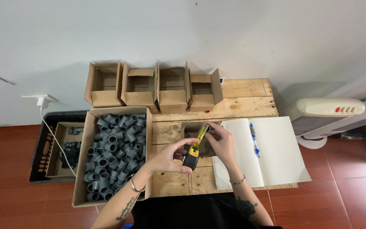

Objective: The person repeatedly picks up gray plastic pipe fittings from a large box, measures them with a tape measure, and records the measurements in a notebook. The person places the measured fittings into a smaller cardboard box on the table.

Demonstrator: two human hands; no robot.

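A big brown cardboard box (114, 159) at the lower left of the frame is full of grey plastic pipe pieces (113, 148). Left of it, a smaller cardboard box (64, 149) sits in a black crate (43, 146) and holds a few dark pieces. Four little open cardboard boxes (153, 87) stand in a row at the top middle. In the middle, the left hand (168, 157) is curled around a yellow and black tape measure (191, 157). The right hand (220, 140) pinches the end of the yellow tape, just over a small brown box (190, 131) on the wooden table (242, 99). An open white notebook (272, 148) with a blue pen (255, 142) lies to the right.
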